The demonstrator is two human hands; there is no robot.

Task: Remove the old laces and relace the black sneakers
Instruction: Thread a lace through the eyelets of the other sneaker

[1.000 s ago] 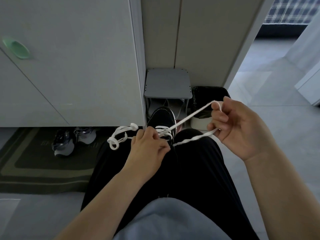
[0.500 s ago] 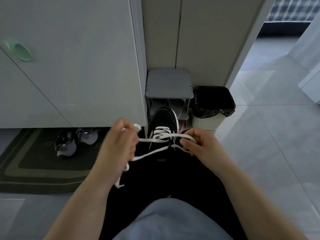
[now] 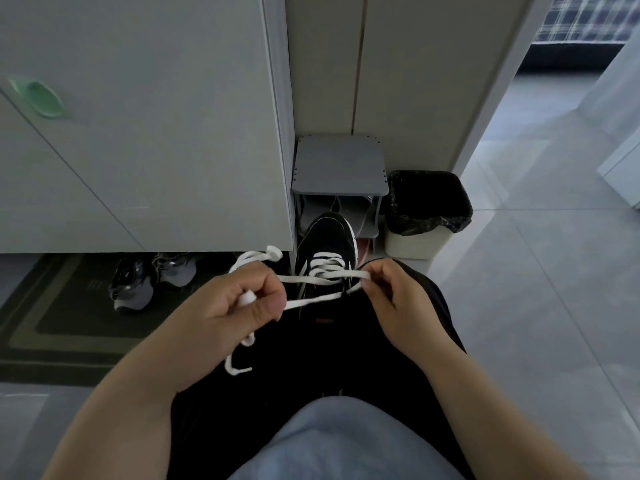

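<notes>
The left hand (image 3: 239,303) and right hand (image 3: 391,292) each pinch the flat white lace (image 3: 311,299) over the black fabric sneaker (image 3: 327,237). Even tension on both ends should seat the crossings flat.

My feed is dim and greyish overall. Daylight enters from the upper right and lays a pale sheen on the floor tiles (image 3: 561,258) there. Brightness falls off toward the left, where the mat (image 3: 45,327) and the grey shoes (image 3: 138,285) under the cabinet (image 3: 138,133) sit in murky shadow. The black trousers (image 3: 346,362) read as one dark mass with hardly any detail. The lace (image 3: 318,299) is the brightest thing at centre. I see the left hand (image 3: 235,306) and right hand (image 3: 398,299) fairly sharp, with slightly soft edges. The wide lens tilts and bows the cabinet lines near the borders.
</notes>
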